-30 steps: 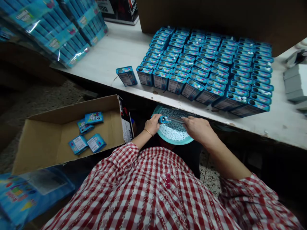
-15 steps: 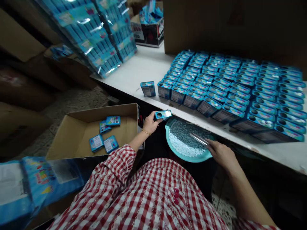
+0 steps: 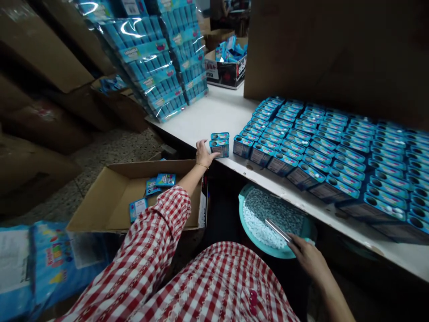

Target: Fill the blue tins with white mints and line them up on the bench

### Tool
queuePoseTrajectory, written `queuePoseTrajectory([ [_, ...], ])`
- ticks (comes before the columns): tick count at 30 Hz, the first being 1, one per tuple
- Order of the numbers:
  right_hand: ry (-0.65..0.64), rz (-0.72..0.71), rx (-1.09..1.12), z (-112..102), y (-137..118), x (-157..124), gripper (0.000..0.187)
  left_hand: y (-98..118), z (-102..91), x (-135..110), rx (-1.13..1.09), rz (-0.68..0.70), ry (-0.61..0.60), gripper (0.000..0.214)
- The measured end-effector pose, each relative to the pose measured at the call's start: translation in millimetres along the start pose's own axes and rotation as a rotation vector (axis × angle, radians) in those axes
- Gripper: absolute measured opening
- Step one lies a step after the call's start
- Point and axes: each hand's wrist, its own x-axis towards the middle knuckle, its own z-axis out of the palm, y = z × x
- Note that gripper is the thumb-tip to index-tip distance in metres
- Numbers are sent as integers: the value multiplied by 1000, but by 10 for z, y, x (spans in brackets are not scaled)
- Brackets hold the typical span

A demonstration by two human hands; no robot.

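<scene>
My left hand is at the table's front edge, its thumb and fingers closed on a small blue box with a dark round opening on top. Directly behind that box stands a matching blue box. Below the table edge, a turquoise basin holds many small white pellets. My right hand grips a narrow, shiny metal scoop by its near end. The scoop's far end lies over the pellets, and whether it touches them I cannot tell.
Rows of upright blue boxes cover the right of the white table. Wrapped blue packs are stacked at its left. A cardboard box with several blue packets sits left of me; a large cardboard panel stands behind.
My left hand has carried the blue box from above the basin's left side up onto the table, in front of the lone box there. My right hand still holds the scoop over the basin.
</scene>
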Motion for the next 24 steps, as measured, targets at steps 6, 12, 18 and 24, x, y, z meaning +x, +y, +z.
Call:
queuePoseTrajectory([
  [6,1,-35,25,-16,-24,72,42,47,45,215,33,188,-228,71],
  [12,-4,-28,7,-33,-87,244,50,30,319,573,32,260,-252,67],
  [18,-40,14,11,-28,-57,316,56,-704,-334,469,1,132,168,43],
  [24,-81,86,19,-16,36,377,60,-1937,-1188,-224,436,-458,-154,36],
])
